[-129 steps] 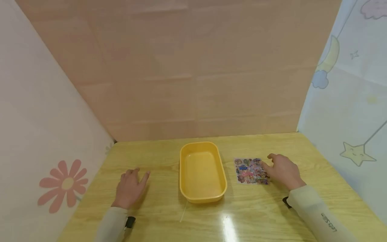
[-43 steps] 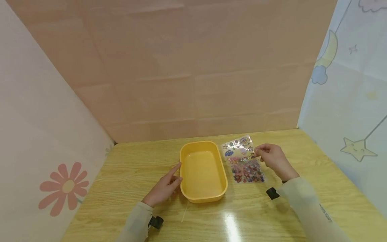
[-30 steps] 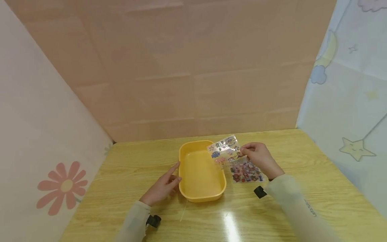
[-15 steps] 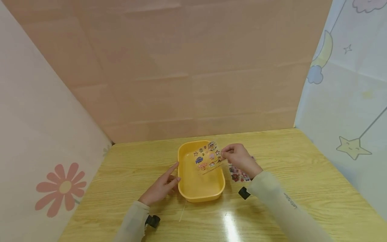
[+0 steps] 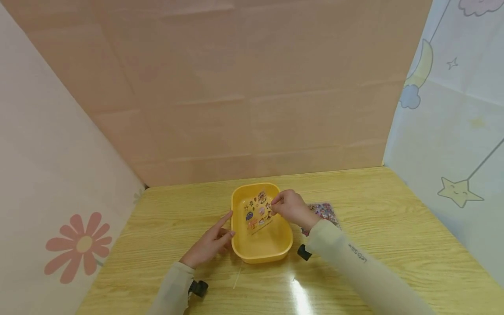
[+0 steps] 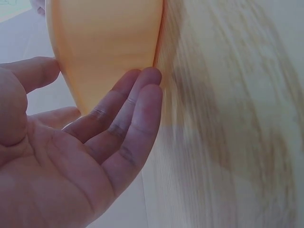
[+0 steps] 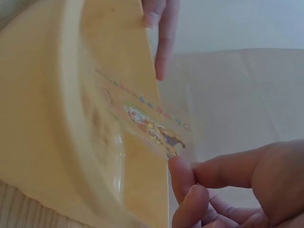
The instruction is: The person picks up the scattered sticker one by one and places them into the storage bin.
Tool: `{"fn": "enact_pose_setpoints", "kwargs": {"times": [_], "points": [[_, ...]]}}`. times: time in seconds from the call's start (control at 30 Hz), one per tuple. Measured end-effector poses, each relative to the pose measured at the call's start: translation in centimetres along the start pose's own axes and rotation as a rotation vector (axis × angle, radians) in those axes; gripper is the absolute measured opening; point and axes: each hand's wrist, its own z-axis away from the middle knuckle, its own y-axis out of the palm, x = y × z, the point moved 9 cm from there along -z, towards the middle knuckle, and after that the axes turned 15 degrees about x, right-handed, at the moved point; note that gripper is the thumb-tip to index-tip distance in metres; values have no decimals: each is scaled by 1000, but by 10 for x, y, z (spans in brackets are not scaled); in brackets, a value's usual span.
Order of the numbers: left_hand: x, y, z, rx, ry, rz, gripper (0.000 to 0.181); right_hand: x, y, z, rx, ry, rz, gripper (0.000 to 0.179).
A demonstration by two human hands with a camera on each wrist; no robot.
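Head view shows the right hand (image 5: 292, 208) at lower centre of the frame, pinching the edge of a clear sticker sheet (image 5: 258, 213) over the yellow tray (image 5: 261, 249). Left of it, the left hand (image 5: 208, 245) touches the tray's side with relaxed, extended fingers. More stickers (image 5: 324, 211), partly hidden by the right sleeve (image 5: 358, 262), lie right of the tray on the wooden table (image 5: 169, 214).

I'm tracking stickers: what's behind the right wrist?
Printed sticker sheeting on the table peeks out past the right hand and sleeve, which cover the rest; the sheet count can't be told.
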Motion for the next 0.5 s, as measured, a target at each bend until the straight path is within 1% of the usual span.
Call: {"fn": "enact_pose_setpoints", "kwargs": {"times": [0.2,0.33,0.5], "points": [[0,-1,1,-4,0,-12,68,2,12,-6,15,28,62,13],[-2,1,1,8,10,-17,68,2,15,-7,13,42,105,13],[-4,0,2,7,11,-16,68,4,17,-7,10,49,163,21]]}}
